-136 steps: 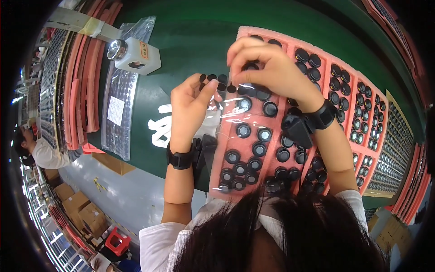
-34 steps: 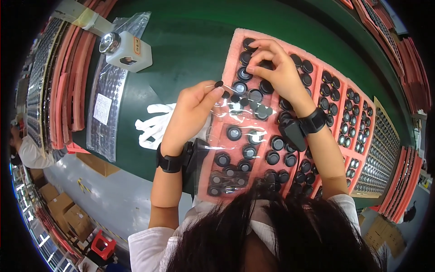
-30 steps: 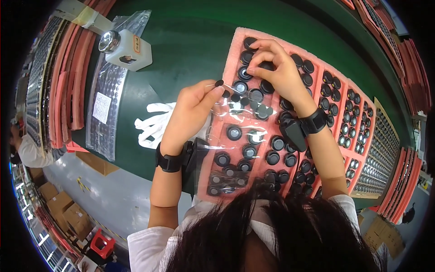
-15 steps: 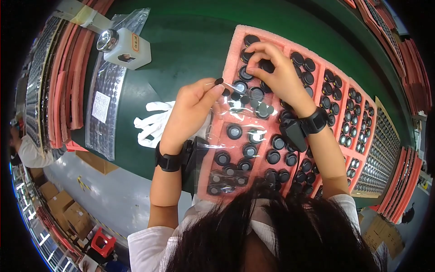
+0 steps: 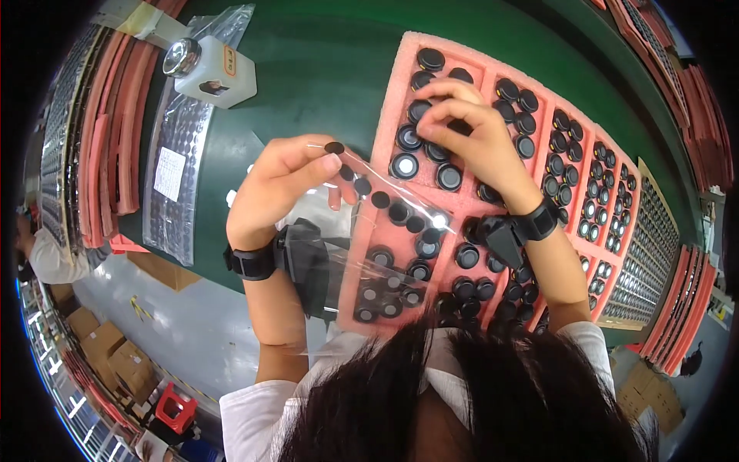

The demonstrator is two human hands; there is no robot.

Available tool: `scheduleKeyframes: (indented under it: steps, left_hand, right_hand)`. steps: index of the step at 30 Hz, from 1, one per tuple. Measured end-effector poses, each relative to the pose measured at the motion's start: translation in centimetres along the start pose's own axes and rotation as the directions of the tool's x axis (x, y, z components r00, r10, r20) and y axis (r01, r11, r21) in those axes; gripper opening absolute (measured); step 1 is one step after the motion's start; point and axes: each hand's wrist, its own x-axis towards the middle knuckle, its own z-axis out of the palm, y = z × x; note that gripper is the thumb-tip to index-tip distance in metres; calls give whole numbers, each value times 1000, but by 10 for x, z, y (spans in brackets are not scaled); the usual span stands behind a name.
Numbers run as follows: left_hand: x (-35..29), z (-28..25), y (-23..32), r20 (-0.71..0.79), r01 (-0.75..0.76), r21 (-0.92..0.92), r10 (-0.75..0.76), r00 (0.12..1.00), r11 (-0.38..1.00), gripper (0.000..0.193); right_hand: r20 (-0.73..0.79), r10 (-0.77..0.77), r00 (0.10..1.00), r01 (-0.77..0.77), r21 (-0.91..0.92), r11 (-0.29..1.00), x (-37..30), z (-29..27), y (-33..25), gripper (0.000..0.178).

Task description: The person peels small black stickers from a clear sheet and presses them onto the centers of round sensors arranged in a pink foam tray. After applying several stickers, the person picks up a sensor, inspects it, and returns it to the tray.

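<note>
My left hand [image 5: 281,181] pinches a clear plastic sheet [image 5: 400,189] that carries a row of round black stickers [image 5: 380,200]. The sheet hangs over the near left compartments of a pink foam tray [image 5: 369,254]. My right hand [image 5: 473,138] is above the tray's far left compartment, thumb and forefinger brought together at a round black part [image 5: 408,137]. Whatever lies between those fingertips is too small to make out. Several more black round parts, some with pale centres, lie in the compartments. A white glove [image 5: 319,215] is partly hidden beneath my left hand.
A white bottle [image 5: 223,73] with a metal cap stands at the far left of the green table [image 5: 323,61]. Beside it lies a clear bag of dark discs [image 5: 169,177]. Pink trays [image 5: 115,123] are stacked at the left, with more trays [image 5: 681,308] at the right.
My left hand has moved left and slightly down, drawing the sheet away from the far compartment. My right hand has shifted slightly nearer, staying over the same compartment.
</note>
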Motion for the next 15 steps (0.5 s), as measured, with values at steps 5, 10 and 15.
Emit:
scheduleKeyframes:
  steps: [5,10,15]
  left_hand:
    - [2,3,-3,100,7,10,-8,995,1000,23]
    - [3,5,-5,106,20,13,-22,994,1000,16]
    - [3,2,-8,117,3,38,-7,993,999,22]
  right_hand:
    - [0,-66,998,65,-205,977,-3,7,2,8]
    - [-1,-63,998,61,-243,968,-3,9,3,9]
    - [-1,-92,996,87,-289,953,-4,9,3,9]
